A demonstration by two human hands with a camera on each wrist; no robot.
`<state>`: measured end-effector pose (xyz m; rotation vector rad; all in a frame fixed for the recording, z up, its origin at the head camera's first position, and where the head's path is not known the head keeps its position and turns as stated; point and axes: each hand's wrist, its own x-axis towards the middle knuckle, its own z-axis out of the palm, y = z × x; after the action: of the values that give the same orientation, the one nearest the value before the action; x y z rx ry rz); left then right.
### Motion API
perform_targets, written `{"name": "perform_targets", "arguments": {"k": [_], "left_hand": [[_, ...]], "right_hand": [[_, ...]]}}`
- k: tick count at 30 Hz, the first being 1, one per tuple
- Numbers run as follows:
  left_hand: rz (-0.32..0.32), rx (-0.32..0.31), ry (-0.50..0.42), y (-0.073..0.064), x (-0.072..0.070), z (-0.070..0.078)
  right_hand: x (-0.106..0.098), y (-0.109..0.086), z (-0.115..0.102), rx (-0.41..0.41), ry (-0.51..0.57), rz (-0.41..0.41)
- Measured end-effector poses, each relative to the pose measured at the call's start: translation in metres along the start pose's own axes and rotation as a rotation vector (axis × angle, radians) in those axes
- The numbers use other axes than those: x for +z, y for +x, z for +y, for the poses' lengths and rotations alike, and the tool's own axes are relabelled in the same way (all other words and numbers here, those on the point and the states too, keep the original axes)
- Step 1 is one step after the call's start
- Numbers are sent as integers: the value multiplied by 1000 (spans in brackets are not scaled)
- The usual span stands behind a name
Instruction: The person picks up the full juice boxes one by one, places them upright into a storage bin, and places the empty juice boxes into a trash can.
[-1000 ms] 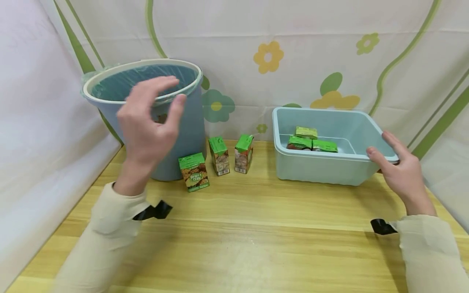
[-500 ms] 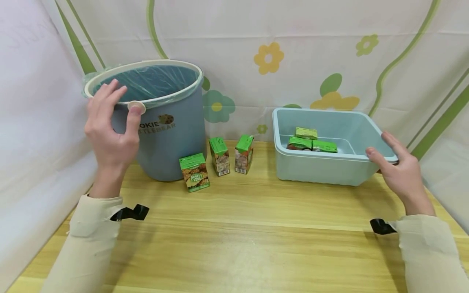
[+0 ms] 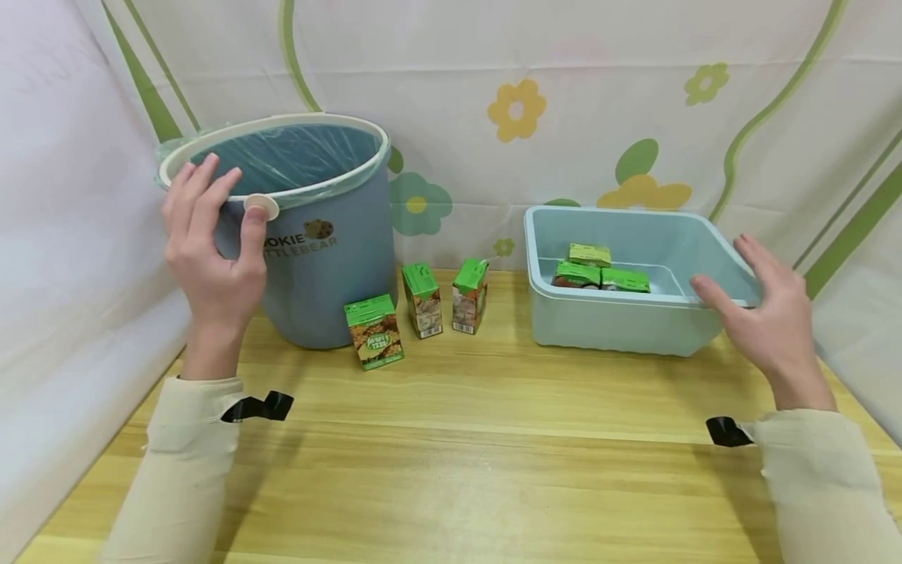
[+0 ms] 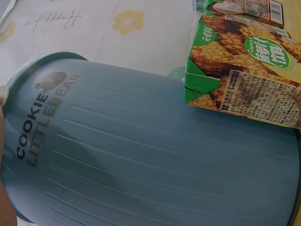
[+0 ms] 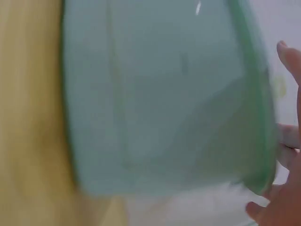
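At the left stands a blue trash can [image 3: 331, 266] lined with a clear bag. My left hand [image 3: 214, 251] holds its rim at the front left, thumb on the round pale tab [image 3: 261, 205] and fingers over the edge. My right hand [image 3: 771, 317], thumb and fingers spread, is by the right front corner of the light blue plastic basin [image 3: 620, 325]. In the right wrist view, fingers [image 5: 289, 136] show just beyond the basin's rim. Inside the basin lie small green-topped juice boxes [image 3: 623, 280].
Three more juice boxes are on the wooden table: one leaning against the can [image 3: 373, 333], one to its right [image 3: 423, 301] and one with a straw [image 3: 469, 298]. A white flowered cloth [image 3: 451, 102] hangs behind.
My left hand has moved left from in front of the trash can to its rim, and has stayed there. My right hand has loosened from the basin's corner and spread its fingers.
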<state>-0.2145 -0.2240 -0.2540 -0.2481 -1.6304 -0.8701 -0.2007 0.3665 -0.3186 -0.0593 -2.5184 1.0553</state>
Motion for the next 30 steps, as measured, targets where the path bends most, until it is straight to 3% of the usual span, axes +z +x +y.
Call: {"name": "perform_targets", "arguments": {"k": [6,10,13,22,26,30], "left_hand": [[29,2,-21,0,2,10],[27,0,-4,-1,1,5],[23,0,3,-3,1,1],[27,-5,11,-5,0,-2],[23,2,15,-6,1,-4],[17,6,13,-5,2,-4]], "right_hand": [[23,-6,-64,-212,137,140],[50,-12,-103,-366,234,135],[71,-16,-129,-438,273,85],[128,-28,-184,-517,357,-107],[154,-35,-192,-497,365,-170],[177,-39,-192,-424,346,-188]]}}
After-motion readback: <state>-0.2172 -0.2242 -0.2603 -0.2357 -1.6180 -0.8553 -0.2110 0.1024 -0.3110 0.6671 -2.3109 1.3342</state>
